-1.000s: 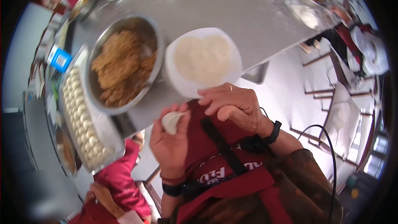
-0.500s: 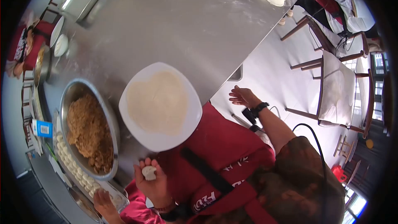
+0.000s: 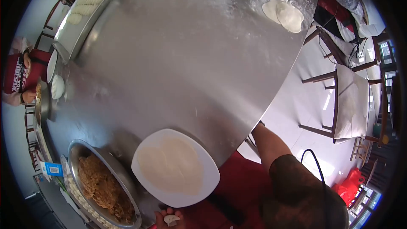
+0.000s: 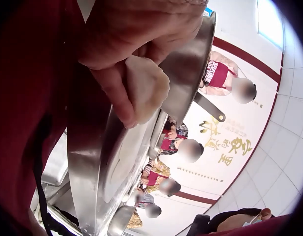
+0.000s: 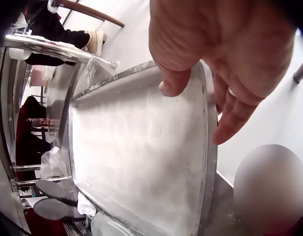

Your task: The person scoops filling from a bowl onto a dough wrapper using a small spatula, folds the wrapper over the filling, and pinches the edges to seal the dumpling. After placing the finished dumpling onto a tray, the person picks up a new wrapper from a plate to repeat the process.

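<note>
Low in the head view, my left hand (image 3: 160, 220) holds a pale folded dumpling (image 3: 171, 219) beside the white plate (image 3: 211, 174) of flat wrappers (image 3: 169, 165). The left wrist view shows the dumpling (image 4: 147, 88) pinched between thumb and fingers of that hand (image 4: 141, 29), its edge pressed together. My right hand (image 5: 225, 54) is hidden below the table edge in the head view. In the right wrist view it straddles the rim of a metal tray (image 5: 208, 162) with a pale textured base, thumb over the inside, fingers along the outside; contact is unclear.
A metal bowl (image 3: 136, 212) of brown filling stands left of the plate, near rows of dumplings (image 3: 80, 193). Another tray (image 3: 63, 51) is at the far left, wrappers (image 3: 290, 17) at the far right. Chairs (image 3: 352, 101) stand beyond the table edge; people work across it.
The right hand has moved away from the dumpling, down past the table edge and out of the head view. The left hand keeps the dumpling. The head view has shifted, with plate and bowl now lower.
</note>
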`<state>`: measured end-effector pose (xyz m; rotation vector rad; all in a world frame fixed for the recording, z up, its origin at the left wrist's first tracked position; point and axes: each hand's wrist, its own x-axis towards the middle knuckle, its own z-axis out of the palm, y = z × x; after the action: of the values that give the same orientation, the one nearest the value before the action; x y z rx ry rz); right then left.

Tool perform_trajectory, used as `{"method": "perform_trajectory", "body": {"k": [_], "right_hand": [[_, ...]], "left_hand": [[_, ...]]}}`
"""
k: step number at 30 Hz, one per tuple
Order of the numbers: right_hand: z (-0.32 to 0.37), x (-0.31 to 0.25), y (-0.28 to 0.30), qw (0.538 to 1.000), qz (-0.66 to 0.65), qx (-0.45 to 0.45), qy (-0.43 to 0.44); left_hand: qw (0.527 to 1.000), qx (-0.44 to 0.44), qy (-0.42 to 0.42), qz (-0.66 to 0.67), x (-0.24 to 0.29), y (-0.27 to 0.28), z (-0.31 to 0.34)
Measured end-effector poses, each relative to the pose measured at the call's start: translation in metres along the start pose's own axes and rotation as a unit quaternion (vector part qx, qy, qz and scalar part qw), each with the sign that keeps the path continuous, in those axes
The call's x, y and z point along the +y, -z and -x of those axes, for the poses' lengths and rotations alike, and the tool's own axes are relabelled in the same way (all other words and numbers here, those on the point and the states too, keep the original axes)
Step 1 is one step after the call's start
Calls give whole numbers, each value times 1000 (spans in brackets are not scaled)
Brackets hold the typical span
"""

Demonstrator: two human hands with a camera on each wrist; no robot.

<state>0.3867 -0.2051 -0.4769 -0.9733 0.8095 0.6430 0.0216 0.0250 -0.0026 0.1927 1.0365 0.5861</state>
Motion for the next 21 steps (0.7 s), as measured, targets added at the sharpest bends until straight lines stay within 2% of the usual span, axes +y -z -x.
{"method": "perform_trajectory", "body": {"k": [4,7,10,13,15,17,20,21], "right_hand": [[3,-2,-8,999,33,-8,30],[5,-6,-11,995,71,-20,64],[0,-12,-15,982,134,-40,128],[-7,-20,-22,955,209,-46,205],[-5,-30,-28,946,232,-31,223],[30,-52,-51,970,172,16,172],[51,-65,-55,991,62,24,115],[57,-67,-54,995,22,17,98]], "left_hand": [[999,-20,-14,-29,4,22,-3],[1000,5,-13,-23,4,20,-4],[996,24,-47,-66,1,10,-5],[999,-48,-15,7,4,24,-12],[995,-97,-8,-20,12,55,-37],[991,-133,-6,-33,12,60,-44],[992,-117,-29,-33,12,60,-48],[990,-139,-2,-8,10,55,-47]]}}
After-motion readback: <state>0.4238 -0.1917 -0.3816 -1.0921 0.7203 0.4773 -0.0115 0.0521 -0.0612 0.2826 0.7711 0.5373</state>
